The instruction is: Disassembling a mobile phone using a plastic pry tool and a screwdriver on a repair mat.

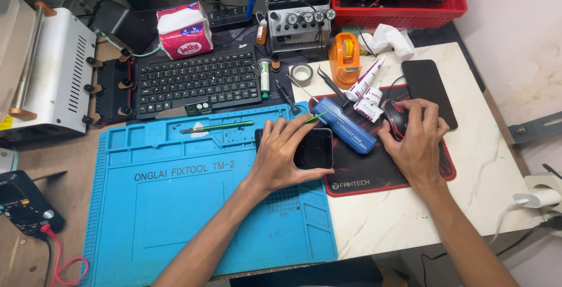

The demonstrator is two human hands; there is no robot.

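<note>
My left hand rests on a small black phone lying at the right edge of the blue work mat, fingers wrapped over its left side. A thin green stick pokes out from between the fingers of this hand. My right hand covers a black computer mouse on the black and red mouse pad. A blue tool case lies between the two hands.
A black keyboard sits behind the mat, with a tissue pack, a grey machine at left, an orange tape dispenser, glue tubes, a second dark phone, a red basket and a multimeter.
</note>
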